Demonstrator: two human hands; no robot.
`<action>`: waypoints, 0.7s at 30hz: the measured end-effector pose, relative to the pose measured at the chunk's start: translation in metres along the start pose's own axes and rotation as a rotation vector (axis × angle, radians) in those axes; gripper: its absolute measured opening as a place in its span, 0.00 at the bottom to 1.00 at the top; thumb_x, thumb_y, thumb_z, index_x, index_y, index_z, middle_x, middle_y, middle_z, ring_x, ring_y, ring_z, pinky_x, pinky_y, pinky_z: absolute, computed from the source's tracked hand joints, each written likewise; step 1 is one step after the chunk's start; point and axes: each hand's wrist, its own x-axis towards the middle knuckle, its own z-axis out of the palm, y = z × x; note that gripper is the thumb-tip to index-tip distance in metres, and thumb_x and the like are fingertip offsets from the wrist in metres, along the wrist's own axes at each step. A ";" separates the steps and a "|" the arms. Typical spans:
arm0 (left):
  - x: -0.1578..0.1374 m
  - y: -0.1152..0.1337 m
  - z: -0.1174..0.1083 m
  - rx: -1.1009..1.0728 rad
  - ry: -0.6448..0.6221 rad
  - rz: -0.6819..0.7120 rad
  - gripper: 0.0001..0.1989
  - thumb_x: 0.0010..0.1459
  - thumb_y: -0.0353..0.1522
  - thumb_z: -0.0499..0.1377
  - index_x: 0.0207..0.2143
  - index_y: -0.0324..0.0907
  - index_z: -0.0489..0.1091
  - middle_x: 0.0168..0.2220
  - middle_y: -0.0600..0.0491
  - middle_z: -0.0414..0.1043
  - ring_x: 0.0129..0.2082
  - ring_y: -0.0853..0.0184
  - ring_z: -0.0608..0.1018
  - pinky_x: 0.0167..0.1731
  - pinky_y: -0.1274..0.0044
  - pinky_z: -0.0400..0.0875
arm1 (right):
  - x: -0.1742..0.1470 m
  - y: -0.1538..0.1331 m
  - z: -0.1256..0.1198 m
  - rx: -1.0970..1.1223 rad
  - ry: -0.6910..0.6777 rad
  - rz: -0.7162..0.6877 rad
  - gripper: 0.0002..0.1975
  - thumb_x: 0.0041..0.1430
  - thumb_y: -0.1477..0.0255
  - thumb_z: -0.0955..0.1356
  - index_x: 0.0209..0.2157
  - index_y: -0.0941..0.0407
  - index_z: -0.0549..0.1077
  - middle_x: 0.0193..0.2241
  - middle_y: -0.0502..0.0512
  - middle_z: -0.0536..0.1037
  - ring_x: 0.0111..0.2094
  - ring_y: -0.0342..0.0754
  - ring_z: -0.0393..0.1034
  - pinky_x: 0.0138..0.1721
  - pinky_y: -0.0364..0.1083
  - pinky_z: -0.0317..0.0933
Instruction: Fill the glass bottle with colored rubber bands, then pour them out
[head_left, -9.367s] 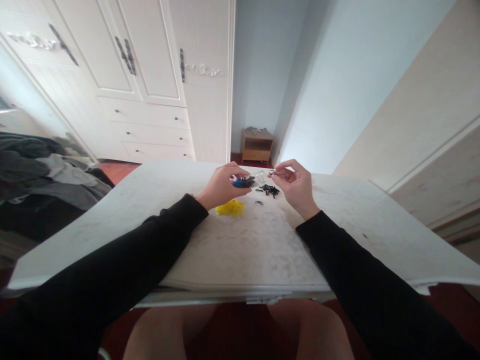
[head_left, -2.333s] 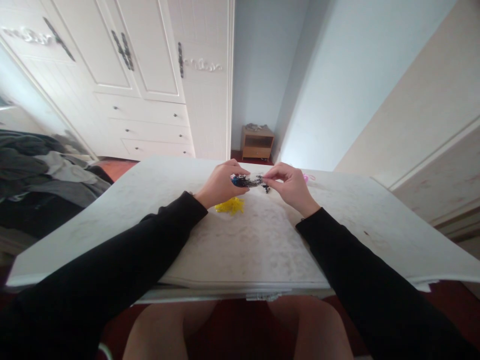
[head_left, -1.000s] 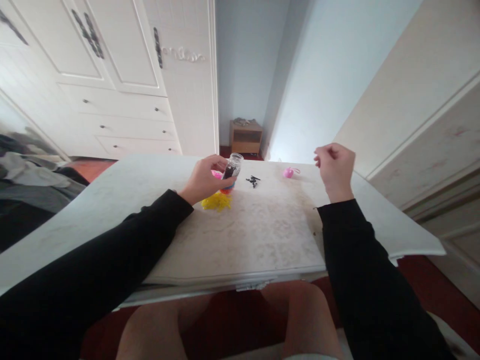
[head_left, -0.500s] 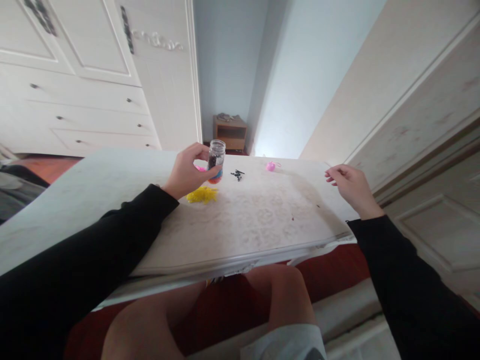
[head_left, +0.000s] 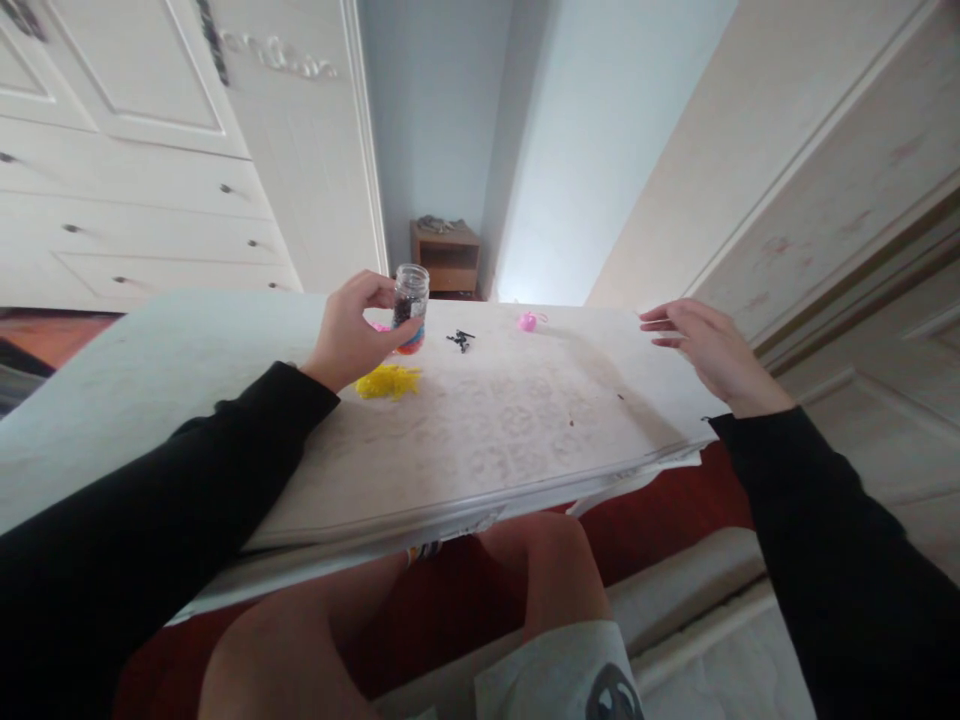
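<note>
Left hand (head_left: 351, 332), fingers partly hidden, grips a clear, cylindrical, open-mouthed jar (head_left: 412, 300); whether its base touches the white table (head_left: 495, 440) is unclear; pink pieces (head_left: 381, 327) left of the jar are mostly covered; right hand (head_left: 709, 345), well right of it, has parted fingers

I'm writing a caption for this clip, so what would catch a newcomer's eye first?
Probably the bright yellow heap on the white table, just on the wearer's side of the clear jar held in the left hand. Next come the small black pieces to the jar's right and, farther right near the table's far edge, a round pink object with a loop.
</note>
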 end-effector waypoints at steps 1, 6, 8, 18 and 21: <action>0.000 -0.001 0.000 0.016 0.009 0.006 0.13 0.48 0.33 0.72 0.35 0.45 0.72 0.35 0.54 0.73 0.35 0.65 0.76 0.42 0.68 0.77 | 0.004 -0.011 0.013 -0.022 -0.015 -0.043 0.12 0.66 0.60 0.69 0.37 0.53 0.79 0.43 0.57 0.83 0.44 0.49 0.78 0.44 0.48 0.72; 0.002 -0.006 -0.004 0.104 0.042 0.012 0.13 0.49 0.33 0.71 0.37 0.45 0.74 0.36 0.53 0.74 0.37 0.65 0.77 0.42 0.69 0.76 | 0.037 -0.052 0.113 -0.151 -0.319 -0.279 0.06 0.60 0.68 0.73 0.35 0.56 0.81 0.36 0.57 0.84 0.40 0.51 0.78 0.47 0.50 0.70; 0.002 -0.009 -0.005 0.110 0.054 0.004 0.14 0.49 0.32 0.71 0.38 0.44 0.74 0.36 0.53 0.74 0.37 0.65 0.77 0.42 0.69 0.76 | 0.051 -0.058 0.162 -0.180 -0.401 -0.311 0.04 0.59 0.71 0.73 0.34 0.58 0.80 0.36 0.59 0.84 0.39 0.51 0.78 0.45 0.49 0.69; -0.002 -0.014 -0.001 0.117 -0.009 -0.069 0.14 0.49 0.33 0.71 0.38 0.43 0.73 0.36 0.53 0.75 0.37 0.66 0.78 0.42 0.70 0.76 | 0.068 -0.018 0.237 -0.105 -0.646 -0.318 0.22 0.47 0.72 0.80 0.46 0.58 0.82 0.47 0.61 0.85 0.48 0.54 0.79 0.49 0.48 0.71; -0.002 -0.011 0.001 0.114 -0.017 -0.065 0.13 0.49 0.32 0.71 0.37 0.43 0.73 0.36 0.53 0.75 0.36 0.66 0.78 0.41 0.70 0.75 | 0.068 -0.012 0.240 -0.062 -0.615 -0.325 0.20 0.48 0.73 0.79 0.45 0.58 0.83 0.44 0.60 0.85 0.46 0.53 0.79 0.47 0.47 0.71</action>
